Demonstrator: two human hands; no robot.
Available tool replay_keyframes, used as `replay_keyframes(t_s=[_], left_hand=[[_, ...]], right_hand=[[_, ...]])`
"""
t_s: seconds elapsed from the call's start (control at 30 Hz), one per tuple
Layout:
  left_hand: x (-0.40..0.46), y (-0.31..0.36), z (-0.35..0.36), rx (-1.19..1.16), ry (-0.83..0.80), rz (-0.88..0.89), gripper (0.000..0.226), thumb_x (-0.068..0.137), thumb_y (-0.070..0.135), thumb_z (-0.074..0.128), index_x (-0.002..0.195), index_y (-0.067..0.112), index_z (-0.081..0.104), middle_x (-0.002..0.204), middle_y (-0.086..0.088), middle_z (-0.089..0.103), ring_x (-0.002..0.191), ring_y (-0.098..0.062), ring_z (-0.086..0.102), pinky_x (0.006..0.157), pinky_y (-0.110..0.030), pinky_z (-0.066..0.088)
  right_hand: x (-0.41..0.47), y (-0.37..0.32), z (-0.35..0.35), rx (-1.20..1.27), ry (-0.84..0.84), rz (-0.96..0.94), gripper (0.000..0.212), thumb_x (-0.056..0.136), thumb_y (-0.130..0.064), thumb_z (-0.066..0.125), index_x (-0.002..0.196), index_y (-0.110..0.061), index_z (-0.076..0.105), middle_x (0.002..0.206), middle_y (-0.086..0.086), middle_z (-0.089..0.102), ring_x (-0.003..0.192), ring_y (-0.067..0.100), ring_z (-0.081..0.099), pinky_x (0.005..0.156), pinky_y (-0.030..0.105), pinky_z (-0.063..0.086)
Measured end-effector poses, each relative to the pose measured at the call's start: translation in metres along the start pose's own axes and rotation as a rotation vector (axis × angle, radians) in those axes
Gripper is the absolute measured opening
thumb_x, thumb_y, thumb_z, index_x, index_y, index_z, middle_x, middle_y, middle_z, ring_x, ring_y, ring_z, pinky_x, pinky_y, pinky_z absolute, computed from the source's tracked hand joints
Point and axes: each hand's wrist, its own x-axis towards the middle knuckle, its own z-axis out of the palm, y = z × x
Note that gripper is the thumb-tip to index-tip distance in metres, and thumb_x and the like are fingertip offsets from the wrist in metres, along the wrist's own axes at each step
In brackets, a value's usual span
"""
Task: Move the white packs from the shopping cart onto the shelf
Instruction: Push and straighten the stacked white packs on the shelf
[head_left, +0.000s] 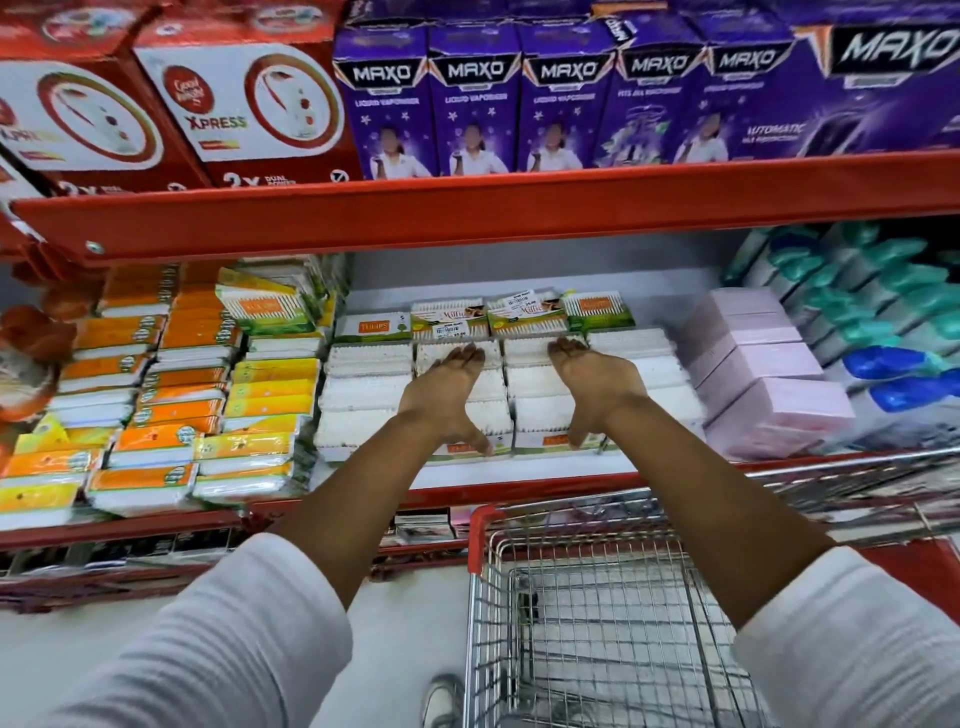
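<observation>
White sleeves (218, 639) reach over the shopping cart (597, 613) to the shelf (467, 480). Both hands lie flat on the white packs (363, 395) stacked there, left hand (449, 397) beside right hand (595, 387), each grip spread apart, fingers straight and thumbs at the front packs

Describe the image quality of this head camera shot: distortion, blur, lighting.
Head view: wide-angle lens bows the red shelf edge and stretches the sleeves at the bottom corners; the orange packs at left are smeared, while the hands and white packs at centre stay fairly sharp; lighting is bright and even, shadows soft; faces on the purple boxes are blurred.
</observation>
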Motion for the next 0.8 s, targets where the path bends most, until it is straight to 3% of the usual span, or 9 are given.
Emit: replay_keyframes(t_s=[0.17,0.3,0.37,0.5,0.6,0.8], left_hand=[[-0.002,0.01,-0.004,0.006,-0.003,-0.014,0.129,0.06,0.056,0.082,0.154,0.016,0.004,0.162,-0.001,0.005,0.148,-0.02,0.011,0.115,-0.035,0.026],[0.001,0.029,-0.003,0.014,0.008,0.018,0.135,0.057,0.062,0.08,0.153,0.011,0.001,0.162,-0.007,0.002,0.149,-0.021,0.003,0.12,-0.036,0.004],[0.007,0.042,-0.002,0.009,0.011,0.042,0.136,0.057,0.063,0.079,0.153,0.01,-0.001,0.162,-0.007,-0.001,0.149,-0.021,-0.001,0.122,-0.036,0.002],[0.022,0.07,-0.003,0.07,0.015,0.1,0.132,0.06,0.063,0.077,0.153,0.009,-0.001,0.162,-0.007,-0.001,0.149,-0.022,0.002,0.121,-0.035,0.006],[0.028,0.079,-0.001,0.084,-0.005,0.095,0.129,0.062,0.061,0.078,0.153,0.01,0.001,0.162,-0.006,0.002,0.149,-0.022,0.007,0.12,-0.034,0.013],[0.028,0.087,0.001,0.084,0.005,0.038,0.126,0.061,0.056,0.081,0.153,0.013,0.007,0.161,-0.005,0.011,0.147,-0.023,0.017,0.115,-0.033,0.026]], right_hand=[[0.002,0.002,0.005,-0.003,0.058,-0.02,0.117,0.057,-0.04,0.089,0.148,-0.013,0.022,0.146,0.001,0.043,0.129,0.021,0.049,0.094,0.036,0.051],[-0.005,0.011,0.009,0.053,0.079,-0.04,0.124,0.057,-0.045,0.087,0.152,-0.013,0.013,0.157,0.001,0.027,0.141,0.02,0.034,0.105,0.035,0.042],[-0.012,0.023,0.011,0.078,0.077,-0.02,0.128,0.056,-0.047,0.087,0.152,-0.012,0.011,0.159,0.002,0.022,0.144,0.02,0.028,0.11,0.034,0.037],[-0.029,0.061,0.012,0.068,0.004,0.033,0.134,0.056,-0.043,0.089,0.153,-0.009,0.003,0.162,0.004,0.012,0.148,0.021,0.016,0.114,0.033,0.028],[-0.035,0.08,0.014,0.058,-0.039,0.075,0.135,0.059,-0.036,0.089,0.153,-0.008,-0.004,0.163,0.005,0.007,0.148,0.022,0.015,0.113,0.035,0.031],[-0.032,0.087,0.023,0.015,0.041,0.09,0.115,0.063,-0.035,0.087,0.15,-0.009,0.016,0.153,0.005,0.035,0.136,0.023,0.042,0.094,0.037,0.049]])
